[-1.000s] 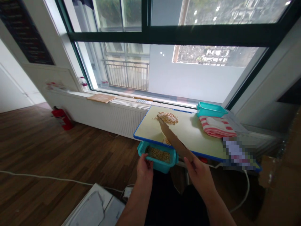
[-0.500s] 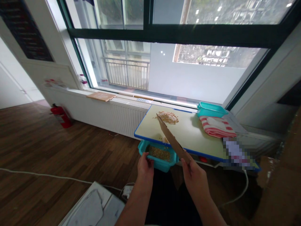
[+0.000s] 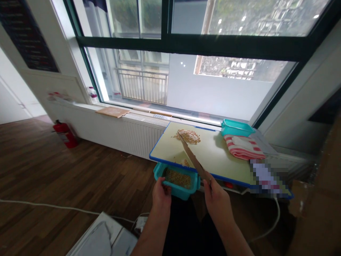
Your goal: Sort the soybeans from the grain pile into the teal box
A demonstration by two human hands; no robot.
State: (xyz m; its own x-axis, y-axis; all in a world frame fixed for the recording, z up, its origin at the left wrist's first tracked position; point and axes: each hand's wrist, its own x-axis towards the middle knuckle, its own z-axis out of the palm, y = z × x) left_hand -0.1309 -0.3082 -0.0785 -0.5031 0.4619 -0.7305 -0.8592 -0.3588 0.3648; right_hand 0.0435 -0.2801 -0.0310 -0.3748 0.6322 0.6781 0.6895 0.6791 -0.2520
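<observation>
So the thing that matters here is how the cardboard strip (image 3: 193, 159) lines up. The right hand (image 3: 217, 201) is clamped on its near end, just off the front edge of the surface (image 3: 213, 153). From there the strip's long axis runs away from the person and slants a bit left, and the far tip sits right at the pile of beans (image 3: 188, 136) toward the back of the surface. The strip looks to be standing on edge rather than lying flat, but I can't be totally sure from this angle. The left hand (image 3: 161, 193) is closed on the near rim of the teal tub (image 3: 177, 179), holding it tucked just below the front edge of the surface, with a layer of beans already in it. The tub sits just left of the strip's near end, so pile, strip and tub fall roughly on one line that comes back toward the body. A few stray beans (image 3: 184, 163) lie near the front edge, right above the tub. The hands are apart, each busy with its own thing, and the right one is the only one with any reach to the pile. Off to the right there's a striped towel (image 3: 243, 147) and a second teal tub (image 3: 237, 127), well clear of all this.
</observation>
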